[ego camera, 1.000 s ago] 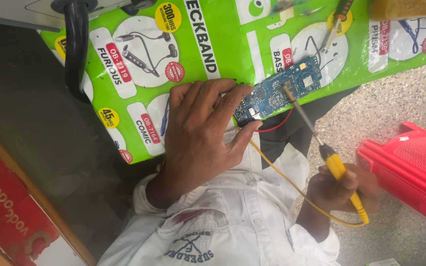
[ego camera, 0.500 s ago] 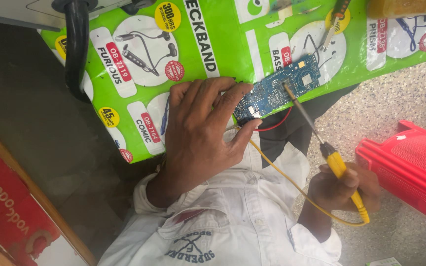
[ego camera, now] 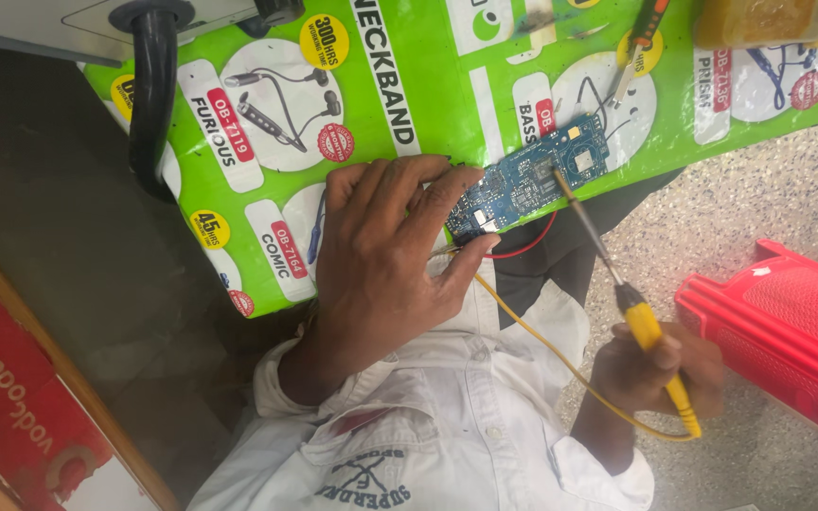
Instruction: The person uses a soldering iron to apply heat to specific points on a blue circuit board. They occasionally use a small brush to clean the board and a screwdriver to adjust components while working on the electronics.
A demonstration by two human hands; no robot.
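A blue circuit board (ego camera: 534, 178), long and narrow with small silver and white parts, lies tilted at the near edge of the bench (ego camera: 428, 85). The left hand (ego camera: 385, 260) presses flat beside it, fingers (ego camera: 447, 189) spread and touching the board's left end, the thumb under its lower edge. The right hand (ego camera: 660, 369) is curled tight around the yellow handle of a soldering iron (ego camera: 608, 270), whose thin metal tip rests on the board's middle. A yellow wire (ego camera: 532, 331) and a red wire (ego camera: 523, 248) trail from the board; their joints are hidden. A glossy green poster with white ovals and red and yellow labels covers the bench. A red plastic stool (ego camera: 788, 336), cut off, stands at right.
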